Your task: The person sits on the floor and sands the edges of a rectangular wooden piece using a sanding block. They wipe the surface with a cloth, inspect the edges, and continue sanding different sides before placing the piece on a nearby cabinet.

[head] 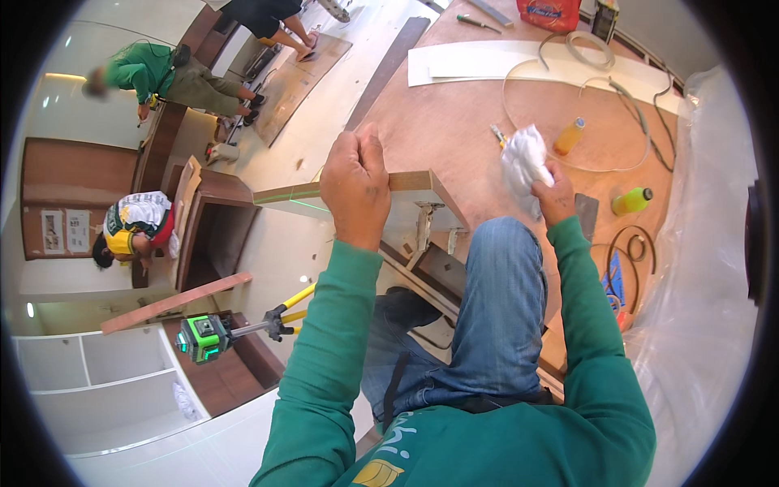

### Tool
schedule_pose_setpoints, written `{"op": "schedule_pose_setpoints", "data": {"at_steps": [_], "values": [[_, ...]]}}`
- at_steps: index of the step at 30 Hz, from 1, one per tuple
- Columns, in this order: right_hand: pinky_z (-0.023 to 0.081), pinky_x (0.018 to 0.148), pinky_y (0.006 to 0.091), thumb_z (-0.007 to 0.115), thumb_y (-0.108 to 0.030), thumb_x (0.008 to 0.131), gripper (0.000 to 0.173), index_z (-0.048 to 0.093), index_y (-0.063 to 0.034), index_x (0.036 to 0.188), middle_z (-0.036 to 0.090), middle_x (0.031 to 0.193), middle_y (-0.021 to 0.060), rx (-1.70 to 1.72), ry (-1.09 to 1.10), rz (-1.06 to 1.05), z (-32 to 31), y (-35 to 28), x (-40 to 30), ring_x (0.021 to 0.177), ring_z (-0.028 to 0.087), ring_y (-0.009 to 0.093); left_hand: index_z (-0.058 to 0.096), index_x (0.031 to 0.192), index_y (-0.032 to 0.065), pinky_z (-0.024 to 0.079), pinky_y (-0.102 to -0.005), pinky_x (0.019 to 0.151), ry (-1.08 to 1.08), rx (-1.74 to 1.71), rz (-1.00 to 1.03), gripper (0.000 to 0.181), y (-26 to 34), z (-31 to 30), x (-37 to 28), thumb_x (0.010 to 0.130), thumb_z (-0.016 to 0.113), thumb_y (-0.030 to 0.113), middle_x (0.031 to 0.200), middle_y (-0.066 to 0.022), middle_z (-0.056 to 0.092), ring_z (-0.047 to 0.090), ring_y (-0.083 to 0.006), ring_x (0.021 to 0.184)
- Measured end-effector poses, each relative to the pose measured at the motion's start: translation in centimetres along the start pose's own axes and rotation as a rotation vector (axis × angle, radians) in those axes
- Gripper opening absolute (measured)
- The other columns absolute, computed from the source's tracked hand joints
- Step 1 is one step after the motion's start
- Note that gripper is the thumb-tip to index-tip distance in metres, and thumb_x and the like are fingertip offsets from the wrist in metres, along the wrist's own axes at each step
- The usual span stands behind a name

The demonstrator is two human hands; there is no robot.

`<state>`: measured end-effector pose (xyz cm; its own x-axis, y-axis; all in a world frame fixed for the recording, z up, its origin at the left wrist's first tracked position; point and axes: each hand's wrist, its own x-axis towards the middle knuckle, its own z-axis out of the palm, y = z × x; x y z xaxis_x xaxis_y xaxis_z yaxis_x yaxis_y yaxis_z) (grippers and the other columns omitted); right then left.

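Observation:
My left hand [355, 185] is closed in a fist over the brown edge of a white-faced panel [389, 201]. Its fingertips are hidden, so whether it grips the panel or anything small cannot be told. Metal hinges [425, 225] are attached to the panel's face, and green laser light falls across its edge. To the right, my right hand [555, 195] holds a bunched white cloth [524, 152] above a brown work surface [450, 134]. A yellow-handled tool [499, 136] lies just beyond the cloth.
A green laser level [204, 341] on a yellow tripod [298, 298] stands left. Bottles [569, 137], a screwdriver [478, 23], white strips [535, 61] and coiled edging [636, 249] lie about. Plastic sheeting [688, 341] hangs right. Several people [176, 79] are at the upper left.

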<state>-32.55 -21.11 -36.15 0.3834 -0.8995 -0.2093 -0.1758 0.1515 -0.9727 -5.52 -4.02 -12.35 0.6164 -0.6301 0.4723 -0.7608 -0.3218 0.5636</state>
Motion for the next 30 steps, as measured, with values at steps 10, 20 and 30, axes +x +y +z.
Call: {"op": "schedule_pose_setpoints", "data": {"at_steps": [10,20,30], "values": [[0.048,0.119,0.0433,0.052,-0.002,0.090,0.075,0.045,0.0030,0.164,0.063,0.149,0.0313,-0.138,0.153,-0.490,8.9,-14.0,-12.0,0.140,0.063,0.043,0.071,0.107,0.0027,0.054,-0.0511,0.080,0.035,0.009,-0.030,0.035,0.1,1.1,1.2,0.114,0.060,0.036,0.096,-0.0200,0.076,0.073,-0.0412,0.089],[0.056,0.106,0.0405,0.056,-0.008,0.092,0.060,0.062,0.0057,0.150,0.076,0.120,0.0285,0.059,0.095,-0.532,12.9,-22.5,-16.0,0.115,0.075,0.038,0.072,0.109,0.0081,0.056,-0.0546,0.084,0.069,0.116,-0.051,0.033,0.3,0.3,-1.2,0.112,0.060,0.038,0.102,-0.0182,0.079,0.075,-0.0429,0.096],[0.047,0.117,0.0465,0.056,0.009,0.084,0.074,0.063,-0.0072,0.156,0.055,0.156,0.0253,-0.509,0.627,-0.952,6.7,-24.7,-19.1,0.133,0.059,0.043,0.065,0.115,0.0112,0.056,-0.0535,0.083,0.100,-0.008,-0.029,0.020,-0.6,-0.1,-0.8,0.111,0.063,0.031,0.110,-0.0126,0.076,0.074,-0.0386,0.099]]}}
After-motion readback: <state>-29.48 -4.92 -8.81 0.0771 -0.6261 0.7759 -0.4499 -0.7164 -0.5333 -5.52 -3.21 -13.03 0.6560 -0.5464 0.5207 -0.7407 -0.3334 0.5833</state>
